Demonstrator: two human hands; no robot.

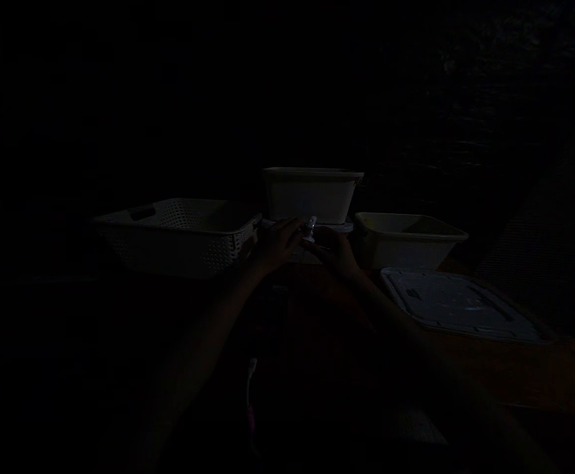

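Observation:
The view is very dark. My left hand (278,245) and my right hand (337,251) meet in the middle, both closed around a small whitish, shiny object (311,228) that stands up between the fingertips. Its exact kind is too dim to make out. Just behind the fingers is a white tub (311,197), resting on a pale lidded container (342,228) partly hidden by my hands. Below, between my forearms, lies a cable (248,392) with a white connector end and a pink section.
To the left stands a white perforated basket (178,250). At the right is another light tub (410,250), with a flat, pale lid (458,303) lying before it on the brownish table (509,372). A dark flat device (270,309) with a faint red spot lies below my hands.

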